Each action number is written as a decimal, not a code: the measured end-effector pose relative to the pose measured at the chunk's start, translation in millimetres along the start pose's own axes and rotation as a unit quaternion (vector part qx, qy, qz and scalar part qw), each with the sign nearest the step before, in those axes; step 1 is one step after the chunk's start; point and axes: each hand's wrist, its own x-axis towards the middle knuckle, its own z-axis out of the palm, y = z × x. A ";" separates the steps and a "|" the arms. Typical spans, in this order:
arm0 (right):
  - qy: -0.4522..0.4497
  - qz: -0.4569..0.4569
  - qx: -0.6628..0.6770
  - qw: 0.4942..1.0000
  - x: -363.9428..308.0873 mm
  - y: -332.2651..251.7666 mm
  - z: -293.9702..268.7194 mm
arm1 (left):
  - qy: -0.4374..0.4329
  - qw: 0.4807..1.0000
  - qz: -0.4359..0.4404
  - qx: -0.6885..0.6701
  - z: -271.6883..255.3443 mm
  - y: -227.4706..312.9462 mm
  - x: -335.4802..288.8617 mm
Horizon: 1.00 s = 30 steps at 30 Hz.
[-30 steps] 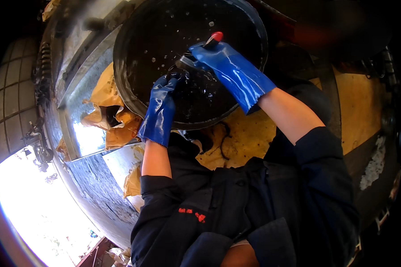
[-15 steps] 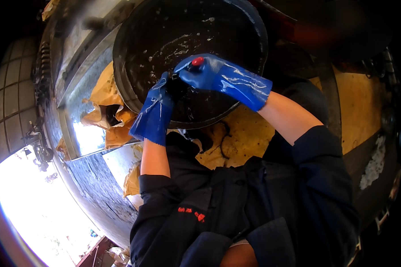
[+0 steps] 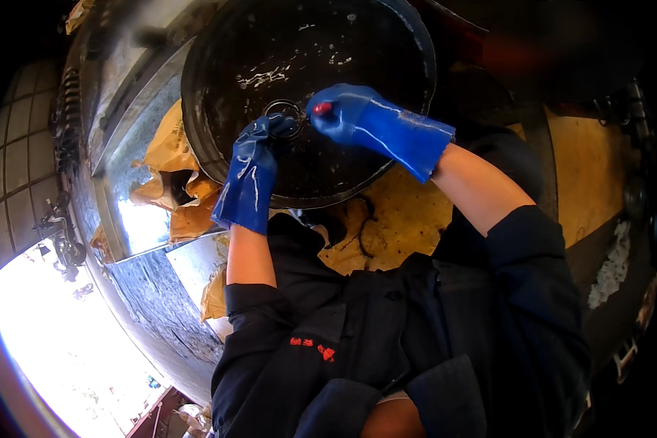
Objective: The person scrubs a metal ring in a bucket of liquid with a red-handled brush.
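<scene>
Both my hands wear long blue rubber gloves over a round black tub (image 3: 197, 139) of dark liquid. My left hand (image 3: 255, 139) is closed on the near left side of a dark, wet ring-shaped part (image 3: 301, 117), raised at the tub's near half. Beside the ring's right side, my right hand (image 3: 339, 115) is curled round a tool with a red handle (image 3: 322, 108). Only the rounded red end shows by the thumb. The tool's working end is hidden, and I cannot tell whether it touches the ring.
Torn brown paper sacking (image 3: 171, 160) lies against the tub's left side. A yellowish, stained board (image 3: 394, 219) is under the tub's near edge, with a dark curved strip (image 3: 363, 230) on it. My knees stand close to the tub.
My right hand has shifted right and slightly down, away from my left. The ring now shows open between them, and my left hand has moved slightly left.
</scene>
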 end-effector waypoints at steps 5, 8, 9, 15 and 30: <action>0.033 -0.059 0.117 0.991 -7.0 -6.3 0.8 | 0.032 0.999 0.010 0.021 -1.7 4.0 -4.0; 0.045 -0.098 0.079 0.991 -7.6 -9.3 11.0 | 0.029 1.000 -0.004 0.003 -11.8 3.5 -3.1; 0.069 -0.080 0.039 0.994 -5.4 -8.1 14.1 | 0.030 0.999 -0.015 -0.006 -14.2 2.9 -3.4; 0.232 0.091 0.242 0.938 16.9 55.4 47.8 | 0.020 0.999 0.000 -0.027 5.9 -9.4 8.9; 0.136 -0.101 0.088 0.982 17.1 -14.3 6.2 | -0.020 0.991 0.114 0.068 -25.9 -14.4 1.7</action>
